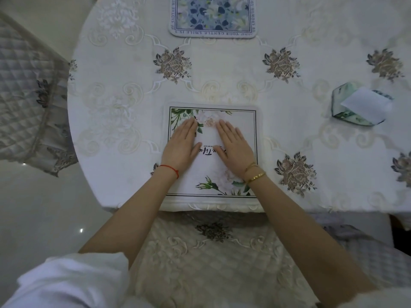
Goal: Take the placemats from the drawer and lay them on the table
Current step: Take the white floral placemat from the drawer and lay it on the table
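A white placemat with green leaves and pale flowers [242, 125] lies flat at the near edge of the round table [124, 121]. My left hand [181, 145] and my right hand [233, 147] both rest palm down on it, fingers straight and side by side. A second placemat with a blue floral print [213, 16] lies flat at the far side of the table, partly cut off by the top of the view. The drawer is not in view.
A green patterned tissue box [360, 107] with a tissue sticking out stands at the right of the table. A quilted chair [24, 103] is at the left; another chair seat [213, 252] is tucked under the near edge.
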The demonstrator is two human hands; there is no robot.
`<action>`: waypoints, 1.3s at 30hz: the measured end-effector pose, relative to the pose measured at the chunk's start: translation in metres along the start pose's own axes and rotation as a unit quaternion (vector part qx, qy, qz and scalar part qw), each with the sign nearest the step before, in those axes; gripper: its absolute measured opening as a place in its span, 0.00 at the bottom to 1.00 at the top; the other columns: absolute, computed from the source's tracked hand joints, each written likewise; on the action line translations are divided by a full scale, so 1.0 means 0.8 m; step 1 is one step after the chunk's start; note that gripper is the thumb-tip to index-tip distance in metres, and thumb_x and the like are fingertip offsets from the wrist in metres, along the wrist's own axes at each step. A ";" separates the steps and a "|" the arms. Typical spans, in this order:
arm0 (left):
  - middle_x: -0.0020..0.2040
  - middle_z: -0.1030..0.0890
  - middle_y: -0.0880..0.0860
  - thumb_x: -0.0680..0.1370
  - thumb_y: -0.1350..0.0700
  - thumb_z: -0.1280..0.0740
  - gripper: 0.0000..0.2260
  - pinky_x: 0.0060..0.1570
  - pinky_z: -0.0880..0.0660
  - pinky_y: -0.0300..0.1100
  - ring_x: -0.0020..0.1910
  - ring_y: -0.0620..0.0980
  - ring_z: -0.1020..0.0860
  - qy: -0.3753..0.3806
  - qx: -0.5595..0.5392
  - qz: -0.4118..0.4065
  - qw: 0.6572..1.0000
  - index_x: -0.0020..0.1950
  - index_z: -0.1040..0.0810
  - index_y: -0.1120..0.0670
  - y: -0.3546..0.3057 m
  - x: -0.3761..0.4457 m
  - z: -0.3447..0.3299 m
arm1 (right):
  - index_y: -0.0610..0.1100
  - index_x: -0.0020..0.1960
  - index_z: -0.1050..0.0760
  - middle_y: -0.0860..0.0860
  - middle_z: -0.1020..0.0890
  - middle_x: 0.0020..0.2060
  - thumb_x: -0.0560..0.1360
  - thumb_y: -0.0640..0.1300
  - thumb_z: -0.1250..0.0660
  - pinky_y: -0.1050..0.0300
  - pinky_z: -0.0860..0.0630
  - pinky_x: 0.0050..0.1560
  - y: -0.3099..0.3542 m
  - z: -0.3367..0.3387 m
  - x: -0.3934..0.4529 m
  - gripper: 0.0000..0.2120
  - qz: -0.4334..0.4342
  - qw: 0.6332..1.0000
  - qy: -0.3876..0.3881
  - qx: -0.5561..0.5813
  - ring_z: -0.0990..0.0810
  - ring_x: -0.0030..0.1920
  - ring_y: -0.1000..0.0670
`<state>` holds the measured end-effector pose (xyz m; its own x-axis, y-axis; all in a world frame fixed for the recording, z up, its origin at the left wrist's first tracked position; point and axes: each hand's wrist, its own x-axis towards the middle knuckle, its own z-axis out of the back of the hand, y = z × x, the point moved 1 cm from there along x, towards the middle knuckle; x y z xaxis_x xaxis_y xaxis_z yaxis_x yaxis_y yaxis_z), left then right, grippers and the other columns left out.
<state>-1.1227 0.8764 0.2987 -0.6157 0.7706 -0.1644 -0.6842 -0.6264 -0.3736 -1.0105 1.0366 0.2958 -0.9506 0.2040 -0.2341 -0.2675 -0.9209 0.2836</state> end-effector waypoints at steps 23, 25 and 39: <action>0.80 0.49 0.53 0.83 0.47 0.46 0.28 0.77 0.50 0.49 0.79 0.51 0.50 0.029 0.038 0.000 0.999 0.79 0.51 0.55 -0.005 -0.115 -0.019 | 0.42 0.78 0.54 0.48 0.50 0.78 0.82 0.54 0.48 0.50 0.53 0.78 0.015 -0.019 -0.103 0.30 -0.001 1.000 0.014 0.020 0.54 0.78 0.49; 0.79 0.47 0.53 0.82 0.46 0.45 0.28 0.77 0.50 0.49 0.78 0.51 0.49 0.021 0.040 0.011 0.999 0.79 0.49 0.56 0.004 -0.127 -0.016 | 0.43 0.78 0.54 0.48 0.50 0.78 0.82 0.54 0.47 0.50 0.53 0.78 -0.007 -0.015 -0.125 0.30 -0.014 1.000 0.011 0.022 0.54 0.78 0.49; 0.80 0.51 0.54 0.82 0.46 0.44 0.31 0.78 0.54 0.46 0.79 0.51 0.53 0.043 0.021 0.000 0.999 0.79 0.53 0.56 -0.039 -0.170 -0.028 | 0.42 0.78 0.57 0.46 0.54 0.78 0.82 0.55 0.48 0.50 0.58 0.78 0.064 -0.037 -0.146 0.32 0.006 0.999 0.034 0.013 0.58 0.78 0.46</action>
<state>-1.0088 0.7943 0.3124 -0.5815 0.7764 -0.2431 -0.7004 -0.6298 -0.3360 -0.9082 0.9561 0.3104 -0.9409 0.1694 -0.2933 -0.2612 -0.9143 0.3097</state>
